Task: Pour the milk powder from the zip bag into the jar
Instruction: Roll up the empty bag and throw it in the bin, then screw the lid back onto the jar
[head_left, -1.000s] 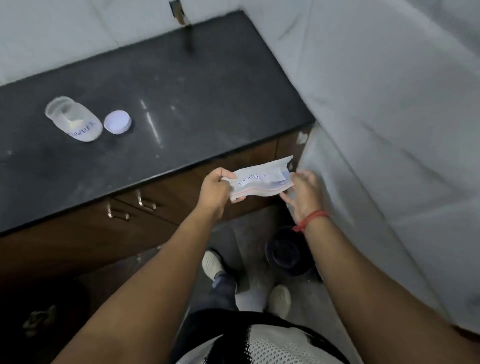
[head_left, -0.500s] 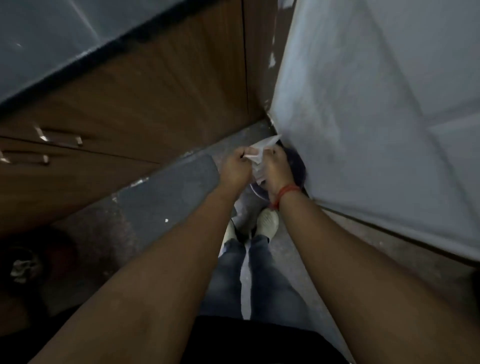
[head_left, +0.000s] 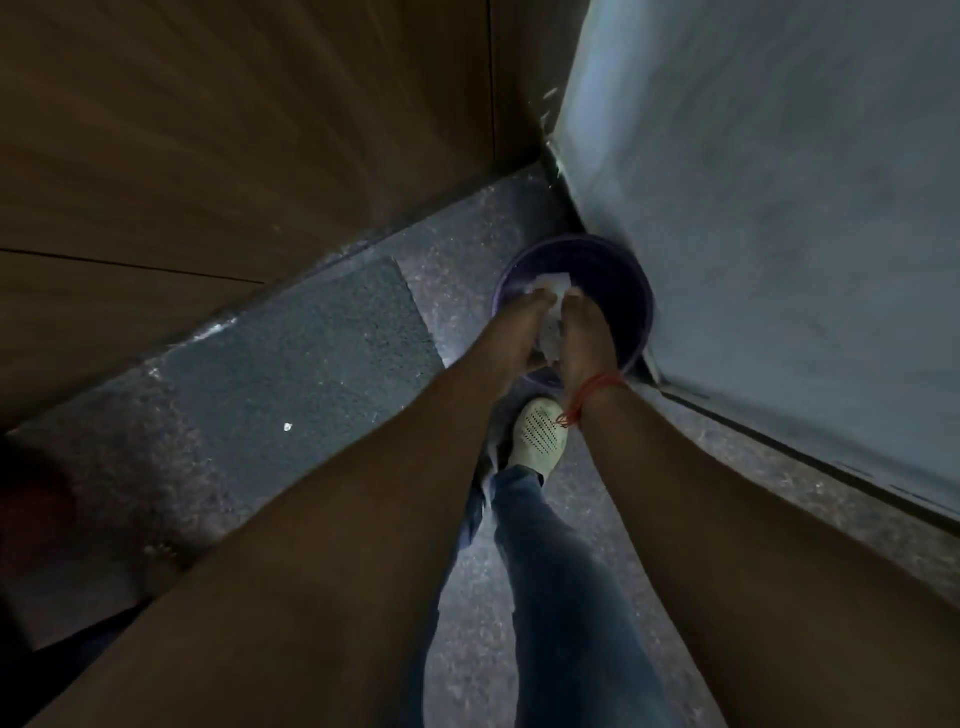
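The crumpled white zip bag (head_left: 552, 289) is pressed between my left hand (head_left: 524, 327) and my right hand (head_left: 582, 332). Both hands reach down into the mouth of a purple bin (head_left: 631, 275) on the floor, and both are closed on the bag. Most of the bag is hidden between my palms; only its top edge and a strip lower down show. A red thread circles my right wrist. The jar and its lid are out of view.
The bin stands in the floor corner between the brown cabinet front (head_left: 260, 130) and a pale wall panel (head_left: 779, 208). A dark mat (head_left: 291, 358) lies on the speckled floor to the left. My white shoe (head_left: 540, 434) is just in front of the bin.
The view has dropped from the countertop to the floor. My hands crumpled the flat bag and carried it down into the purple bin. The jar and lid have left the view.
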